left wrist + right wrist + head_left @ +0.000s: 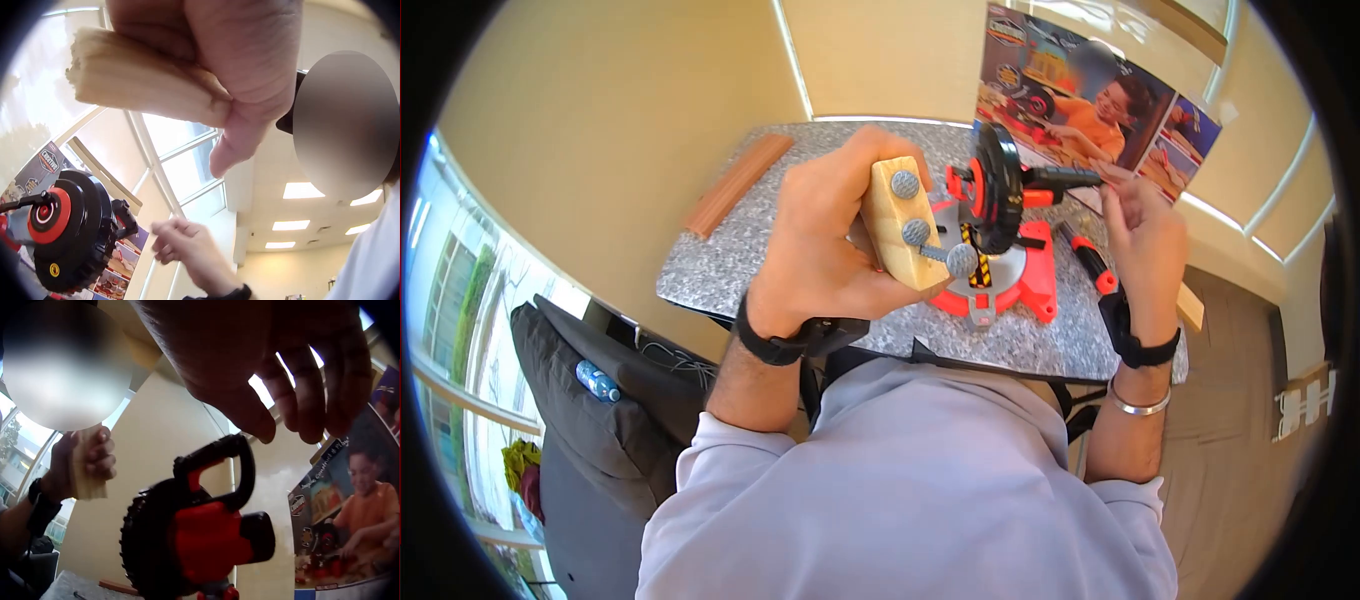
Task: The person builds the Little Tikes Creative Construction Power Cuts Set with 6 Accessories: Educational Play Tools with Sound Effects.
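Firstly, one wooden block (889,233) with round-headed screws (916,232), gripped in my left hand (820,225) above the speckled table (735,257); next, my right hand (1145,240), fingers loosely bent, near the handle (1060,178) of the toy saw (1000,190).

Pale wooden block (147,81) gripped by left hand (247,53) at top of view; rough end turned left. Right hand (194,250) seen lower down, fingers bent, dark band (234,294) worn at wrist. Black-and-red toy saw (69,231) seen at lower left, backed by printed box (115,278). Windows (187,156) and lit ceiling panels (303,191) seen beyond. Far right partly covered by blurred oval.
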Available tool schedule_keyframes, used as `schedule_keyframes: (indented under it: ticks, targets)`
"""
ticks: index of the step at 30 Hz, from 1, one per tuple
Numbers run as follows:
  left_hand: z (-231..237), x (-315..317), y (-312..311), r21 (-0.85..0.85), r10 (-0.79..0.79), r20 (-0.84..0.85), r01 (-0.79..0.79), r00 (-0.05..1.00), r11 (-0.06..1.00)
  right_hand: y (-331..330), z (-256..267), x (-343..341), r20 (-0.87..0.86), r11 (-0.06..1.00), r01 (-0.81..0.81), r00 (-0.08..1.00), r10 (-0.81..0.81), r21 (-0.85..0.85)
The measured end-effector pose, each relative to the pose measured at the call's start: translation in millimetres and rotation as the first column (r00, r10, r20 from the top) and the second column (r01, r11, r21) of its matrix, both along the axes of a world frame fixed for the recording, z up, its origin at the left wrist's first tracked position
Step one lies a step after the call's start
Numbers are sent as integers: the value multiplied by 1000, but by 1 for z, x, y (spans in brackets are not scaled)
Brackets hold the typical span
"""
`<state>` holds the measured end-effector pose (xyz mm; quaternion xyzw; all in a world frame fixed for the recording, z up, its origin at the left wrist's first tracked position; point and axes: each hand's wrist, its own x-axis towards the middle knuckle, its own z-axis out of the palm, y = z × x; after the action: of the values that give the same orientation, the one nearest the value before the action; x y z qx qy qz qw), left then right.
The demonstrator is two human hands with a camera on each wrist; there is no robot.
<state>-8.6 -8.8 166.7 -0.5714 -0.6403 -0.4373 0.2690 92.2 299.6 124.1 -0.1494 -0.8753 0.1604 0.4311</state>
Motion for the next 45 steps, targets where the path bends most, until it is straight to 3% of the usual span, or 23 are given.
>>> schedule_keyframes:
  ticks: [2,3,5,11,15,18,20,22,23,25,26,28,29,31,32,34,37,38,39,40,41,43,45]
  targets:
    - [-2,-4,-4,48,-8,-5,9,1000,999,26,-28,-13,300,981,105,942,-152,166]
    - [-1,-4,-7,92,-38,10,37,999,995,32,-40,-17,284,982,93,949,-137,165]
    - [4,-5,-11,86,-9,-64,15,998,996,36,-58,-22,548,982,100,818,-173,160]
    - [2,-9,-15,161,39,-24,-34,999,986,52,-81,-34,707,994,62,699,-106,87]
    - [4,-7,-19,141,136,4,-135,991,981,67,-81,-34,688,993,57,716,-115,107]
    - [7,-8,-19,143,229,-8,-225,973,964,78,-58,-24,297,982,130,941,-165,134]
    - [7,-10,-19,159,265,-35,-257,964,953,55,-14,-6,65,989,145,987,-147,29]
    - [6,-11,-17,145,310,36,-312,950,939,17,22,23,-118,967,-49,993,20,-249]
    - [4,-12,-16,151,311,44,-314,949,937,-2,34,34,-111,969,-48,994,21,-241]
    - [2,-15,-12,170,298,46,-301,954,938,-36,47,52,-379,749,-488,863,335,-449]
    - [2,-14,-11,175,290,45,-294,956,940,-47,44,57,-379,754,-483,864,330,-445]
    - [1,-12,-10,98,308,91,-316,947,943,-63,34,67,-393,684,-667,737,550,-294]
    - [1,-12,-10,103,304,90,-313,948,944,-68,24,66,-403,736,-637,751,523,-231]
    - [1,-12,-11,69,312,66,-316,948,946,-64,25,77,-232,754,-654,743,628,-54]
    - [1,-13,-12,73,317,68,-322,946,944,-71,24,74,-228,750,-659,739,634,-51]
    - [1,-9,-10,77,323,1,-322,946,943,-93,20,69,-700,466,-867,443,560,-176]
    - [0,-5,-7,85,272,27,-273,962,958,-93,5,64,-618,434,-885,438,653,-169]
    - [-1,-4,-5,87,272,29,-274,962,958,-95,-7,62,-346,752,-649,736,581,-116]
    - [-1,-3,-4,40,330,-115,-328,937,944,-93,-7,62,-345,752,-649,736,582,-115]
    - [-1,-2,-3,0,374,-258,-387,891,922,-102,6,59,-186,741,-661,747,638,-113]
    - [-2,-1,-2,-2,375,-259,-389,890,921,-108,14,56,-23,730,-674,737,676,-115]
    - [-5,1,0,-46,276,-80,-280,958,959,-104,9,54,-26,747,-665,747,665,-7]
    - [-4,4,1,-2,256,-36,-256,966,967,-100,-5,60,-183,668,-717,697,693,-199]
